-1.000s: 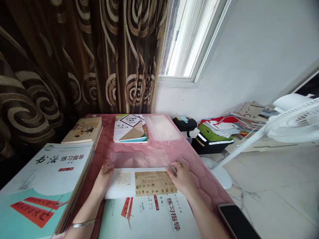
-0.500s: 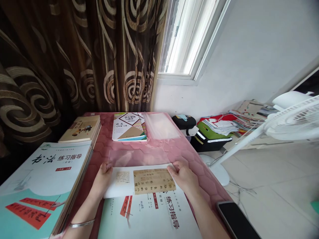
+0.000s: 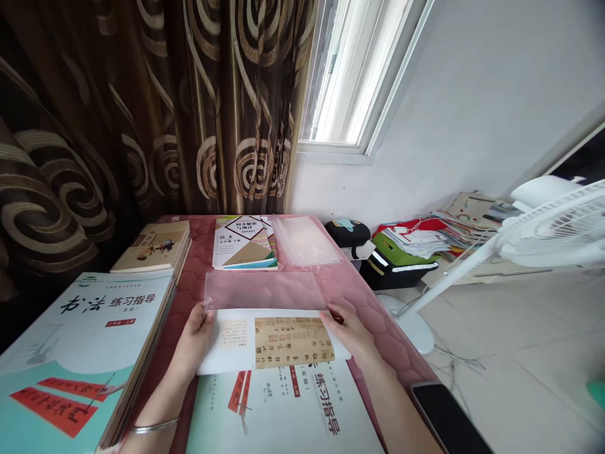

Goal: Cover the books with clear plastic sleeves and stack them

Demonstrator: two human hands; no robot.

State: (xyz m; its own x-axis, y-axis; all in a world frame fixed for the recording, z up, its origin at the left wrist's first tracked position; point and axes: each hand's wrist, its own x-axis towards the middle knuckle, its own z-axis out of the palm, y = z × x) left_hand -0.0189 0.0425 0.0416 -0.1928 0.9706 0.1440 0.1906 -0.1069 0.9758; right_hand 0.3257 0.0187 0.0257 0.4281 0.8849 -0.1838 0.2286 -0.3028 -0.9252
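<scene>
A calligraphy workbook [image 3: 283, 416] lies turned sideways on the table in front of me, its white and green cover showing. Across its far part rises a white sheet with a tan calligraphy picture [image 3: 293, 343]; how it joins the workbook is hidden. Behind the sheet spreads a clear plastic book cover [image 3: 265, 291]. My left hand [image 3: 198, 331] pinches the left edge of the sheet and the plastic, thumb on top. My right hand [image 3: 350, 328] grips the sheet's right edge and the plastic corner, its fingers partly hidden behind.
Workbooks are stacked at the left [image 3: 85, 321], with smaller tan books [image 3: 154, 246] behind. Other books [image 3: 243, 243] and clear plastic covers [image 3: 307, 239] lie on the far part of the pink table [image 3: 191, 284]. A phone [image 3: 449, 416] sits near the right edge; a white fan [image 3: 458, 271] stands beyond.
The clear plastic cover has risen a little and lies flatter behind the sheet. Both hands keep their hold, nearly in place.
</scene>
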